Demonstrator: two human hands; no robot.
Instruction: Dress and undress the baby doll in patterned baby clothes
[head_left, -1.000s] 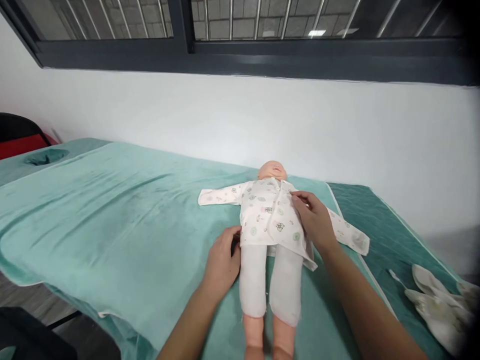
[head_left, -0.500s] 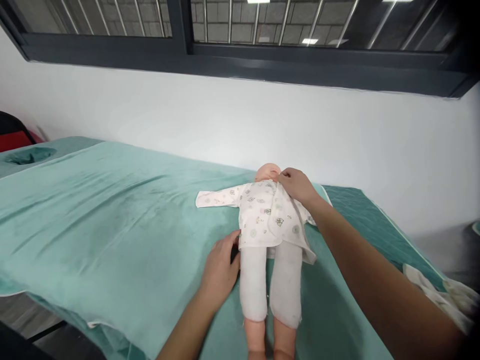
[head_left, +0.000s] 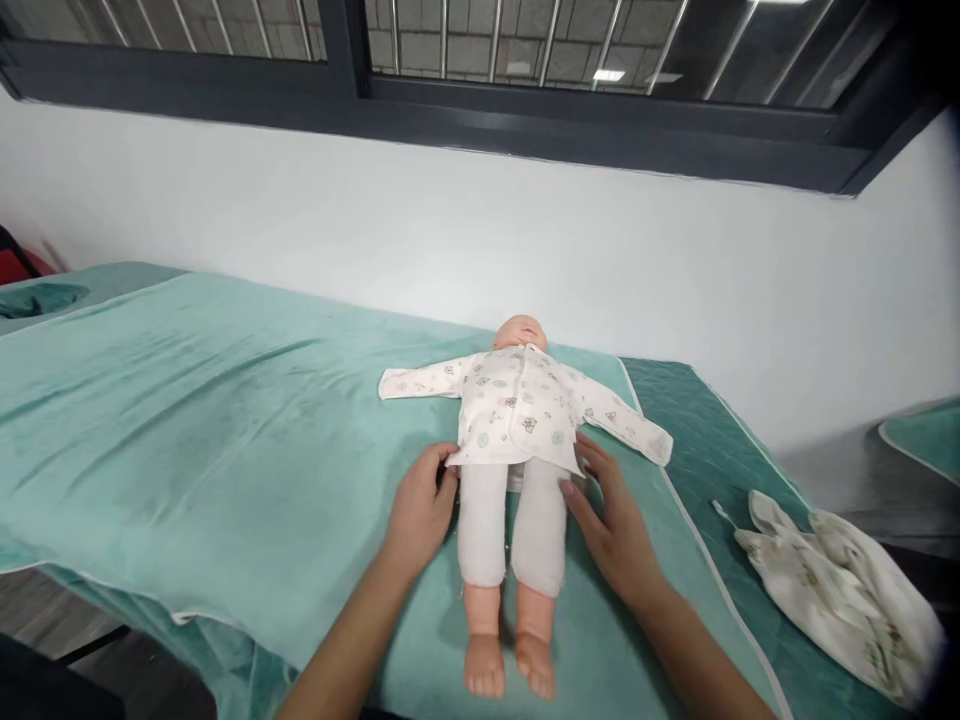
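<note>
A baby doll lies face up on the green cover, feet toward me. It wears a white printed baby shirt with a front overlap, both sleeves spread out to the sides. White padded fabric covers its thighs, and the lower legs and feet are bare. At the shirt's left lower corner is my left hand, its thumb and fingers closed on the hem. On the other side my right hand rests by the doll's hip, thumb and fingers apart around the shirt's right lower edge.
The green cover drapes over the near edge of the bed. A crumpled white printed cloth lies at the right on a darker green cover. Behind the bed stands a white wall below a dark-framed barred window.
My right hand has moved from the shirt's collar down to its right hem. The doll's right-hand sleeve now shows in full. My left hand has stayed at the left hem.
</note>
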